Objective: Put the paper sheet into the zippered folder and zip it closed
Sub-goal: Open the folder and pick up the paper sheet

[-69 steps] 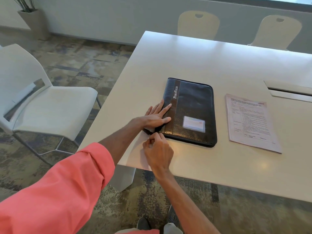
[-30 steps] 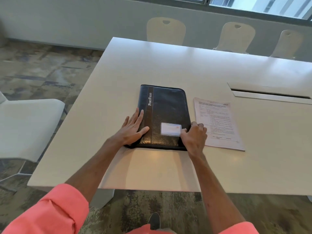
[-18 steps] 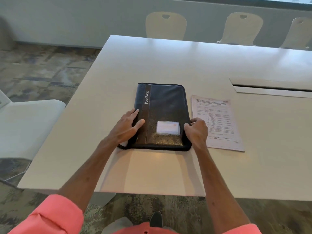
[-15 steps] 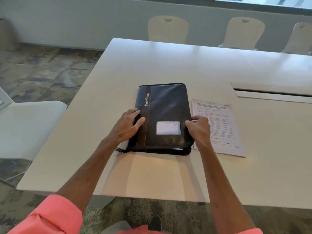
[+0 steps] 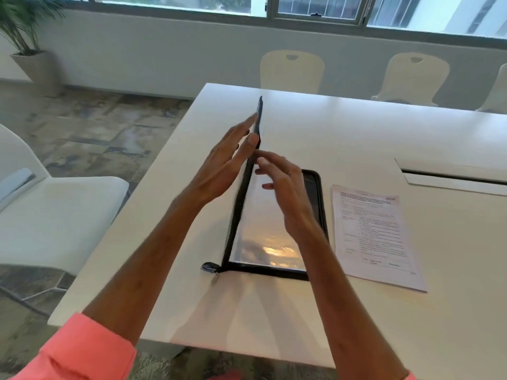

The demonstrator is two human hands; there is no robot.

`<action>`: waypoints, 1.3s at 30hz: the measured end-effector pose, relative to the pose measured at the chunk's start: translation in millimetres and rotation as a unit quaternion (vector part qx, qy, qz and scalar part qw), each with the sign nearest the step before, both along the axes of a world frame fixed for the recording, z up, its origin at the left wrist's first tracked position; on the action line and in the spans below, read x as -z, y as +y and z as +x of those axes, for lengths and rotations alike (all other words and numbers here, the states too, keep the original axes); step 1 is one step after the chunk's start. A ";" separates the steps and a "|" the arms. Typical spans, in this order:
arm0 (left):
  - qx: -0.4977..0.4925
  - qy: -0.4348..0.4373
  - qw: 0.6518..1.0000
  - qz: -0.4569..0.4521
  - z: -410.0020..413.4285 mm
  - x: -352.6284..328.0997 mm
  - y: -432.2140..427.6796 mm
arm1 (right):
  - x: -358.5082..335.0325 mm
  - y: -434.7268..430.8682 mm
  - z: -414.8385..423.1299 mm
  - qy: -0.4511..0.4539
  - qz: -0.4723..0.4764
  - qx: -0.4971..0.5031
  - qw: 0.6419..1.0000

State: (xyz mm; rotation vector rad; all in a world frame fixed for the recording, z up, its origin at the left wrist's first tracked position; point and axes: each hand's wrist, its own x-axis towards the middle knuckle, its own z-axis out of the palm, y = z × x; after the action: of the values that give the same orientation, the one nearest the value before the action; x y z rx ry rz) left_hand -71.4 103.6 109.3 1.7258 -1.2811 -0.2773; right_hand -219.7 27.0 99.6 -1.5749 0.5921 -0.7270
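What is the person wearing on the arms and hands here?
Both hands are bare: no gloves, rings or watch show on the left hand or right hand. The forearms are uncovered. A coral-pink sleeve, pushed up and bunched, covers the left upper arm; only a sliver of pink shows at the right elbow, bottom edge.

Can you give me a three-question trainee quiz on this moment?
1. True or false: the folder is zipped shut.
2. Where does the sheet lie? A) inside the folder B) on the table, right of the folder C) in the right hand
3. Which hand props the raised cover from outside?

Key: 1 false, the cover stands up and a shiny inner pocket shows. 2 B. 3 the left hand.
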 end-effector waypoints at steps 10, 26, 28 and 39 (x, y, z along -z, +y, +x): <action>-0.018 -0.033 0.989 0.142 90.5 -19.6 56.5 | 20.5 31.9 61.1 0.013 -0.059 -0.178 0.982; -0.217 -0.095 0.893 0.383 128.7 71.3 100.3 | 87.4 58.9 121.4 0.014 -0.022 -0.165 0.986; -0.220 -0.113 0.881 0.404 125.7 91.2 97.9 | 99.4 46.5 114.1 0.068 -0.090 -0.131 0.985; -0.273 -0.113 0.865 0.407 133.6 149.2 91.5 | 157.1 -19.9 45.5 0.216 -0.332 -0.005 0.918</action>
State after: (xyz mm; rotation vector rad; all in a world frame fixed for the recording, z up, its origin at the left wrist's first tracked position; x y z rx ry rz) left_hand 62.2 195.1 -39.9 2.8360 -0.7920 -0.3065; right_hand -174.2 7.2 -57.5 -2.4084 0.6956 -0.5998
